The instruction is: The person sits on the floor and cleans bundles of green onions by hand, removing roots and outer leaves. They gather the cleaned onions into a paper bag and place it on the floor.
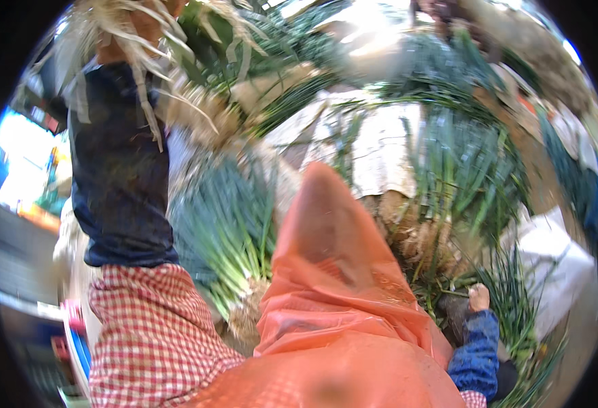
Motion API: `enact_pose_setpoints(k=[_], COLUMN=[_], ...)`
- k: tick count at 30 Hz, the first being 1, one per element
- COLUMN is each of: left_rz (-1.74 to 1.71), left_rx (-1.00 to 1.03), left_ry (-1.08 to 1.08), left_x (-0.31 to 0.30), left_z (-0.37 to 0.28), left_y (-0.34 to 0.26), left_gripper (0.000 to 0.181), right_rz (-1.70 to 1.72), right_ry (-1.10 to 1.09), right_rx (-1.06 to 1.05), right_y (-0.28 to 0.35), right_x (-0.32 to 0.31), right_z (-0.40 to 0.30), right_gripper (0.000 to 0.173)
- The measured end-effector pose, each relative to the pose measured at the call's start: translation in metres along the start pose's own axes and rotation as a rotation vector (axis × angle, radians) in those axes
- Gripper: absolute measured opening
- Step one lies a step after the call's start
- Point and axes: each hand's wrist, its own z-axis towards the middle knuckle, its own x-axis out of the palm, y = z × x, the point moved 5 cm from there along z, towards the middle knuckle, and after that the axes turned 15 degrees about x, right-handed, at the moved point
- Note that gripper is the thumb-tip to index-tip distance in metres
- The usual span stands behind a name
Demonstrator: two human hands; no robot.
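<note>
My left hand [134,33] is raised at the upper left, the dark sleeve cover below it. Pale dry strips [148,66] hang over and around it; they partly hide its fingers, which look closed on them. At the lower right, my right hand [478,297] is small in view, its fingers curled, beside green stalks [515,306]; whether it holds anything cannot be told. Between my arms lies an orange plastic apron [339,306] over my raised knee. A bundle of green onions [227,229] with pale roots lies left of the knee.
More green onions [462,163] lie beyond the knee on the right, beside white printed sheeting [385,148]. A white plastic sheet [554,265] lies at the right. Further bundles [304,46] are heaped at the top. A blue-rimmed tub [80,352] stands at the lower left.
</note>
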Motion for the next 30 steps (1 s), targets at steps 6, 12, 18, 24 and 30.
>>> enact_pose_setpoints(k=[6,12,18,24,30], left_rz=[0.357,0.406,0.195,-0.154,-0.547], left_rx=[-0.363,-0.982,-1.313,-1.277,-1.879], left_ry=[-0.272,-0.615,-1.012,-1.158,-0.890], left_x=[-0.194,-0.231,-0.159,-0.138,-0.056], left_z=[-0.192,-0.557,-0.771,-0.801,-0.808], left_y=[0.078,0.172,0.155,0.106,0.002], left_gripper=[0.040,0.038,0.036,0.034,0.032], right_rz=[0.298,0.121,0.077,0.040,0.081], right_ry=[0.452,0.546,0.721,0.631,0.750], right_rx=[0.544,0.442,0.275,0.235,0.051], right_y=[0.103,0.180,0.213,0.264,0.239], right_x=[0.017,0.031,0.066,0.049,0.063], right_z=[-0.055,-0.079,-0.091,-0.094,-0.080], right_gripper=[0.005,0.017,0.014,0.014,0.027])
